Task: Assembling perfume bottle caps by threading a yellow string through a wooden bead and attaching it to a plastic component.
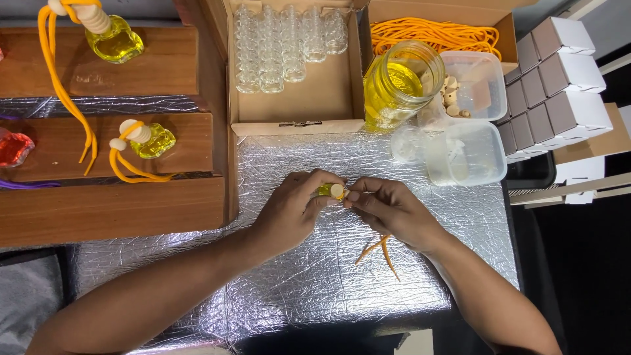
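Over at nine o'clock of the scene, stepped wooden shelves carry finished pieces: a small bottle of yellow liquid with a wooden cap and looped orange cord on the middle step, a larger one on the top step toward eleven o'clock, and part of a red bottle at the far left edge. At centre, above the crinkled silver foil sheet that covers the table, the left hand is curled around a tiny yellow-filled bottle, thumb and fingers closed on its body so that only its top shows at the hand's two o'clock. A round wooden cap sits on the bottle's mouth, right where the two hands meet. The right hand pinches in at that cap from three o'clock, its fingertips touching the cap and narrowly closed; an orange cord hangs out beneath this hand toward six o'clock, its two ends lying on the foil. At twelve o'clock an open cardboard box holds rows of empty clear glass bottles. Toward one o'clock stands a glass jar of yellow liquid, with another box of orange cords behind it, clear plastic tubs just beside the jar, and stacked white-and-brown cartons at two o'clock.
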